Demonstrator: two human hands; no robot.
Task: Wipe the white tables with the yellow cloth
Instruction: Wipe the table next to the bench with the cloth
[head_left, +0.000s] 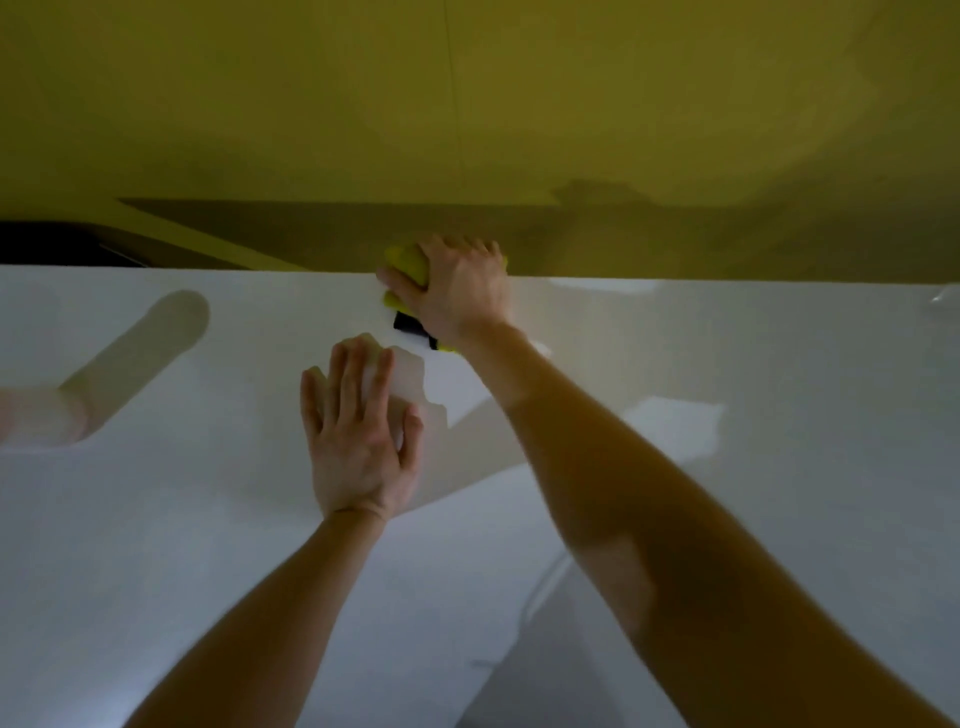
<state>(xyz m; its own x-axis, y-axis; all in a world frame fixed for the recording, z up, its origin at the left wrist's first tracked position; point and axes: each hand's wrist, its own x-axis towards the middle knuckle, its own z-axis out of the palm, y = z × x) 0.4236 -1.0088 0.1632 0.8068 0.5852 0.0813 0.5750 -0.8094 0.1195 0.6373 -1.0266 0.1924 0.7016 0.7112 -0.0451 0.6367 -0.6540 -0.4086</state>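
Observation:
A glossy white table (208, 519) fills the lower two thirds of the head view. At its far edge my right hand (457, 288) grips a bunched yellow cloth (408, 265) with a black patch, fingers curled over it, arm stretched far forward. Most of the cloth is hidden under the hand. My left hand (358, 431) rests flat on the table nearer to me, fingers straight and spread, holding nothing.
A yellow-green wall (467, 104) rises right behind the table's far edge. A dark gap (52, 244) shows at the far left behind the table. A seam (540, 587) runs across the tabletop at the lower right. Reflections lie on the glossy surface.

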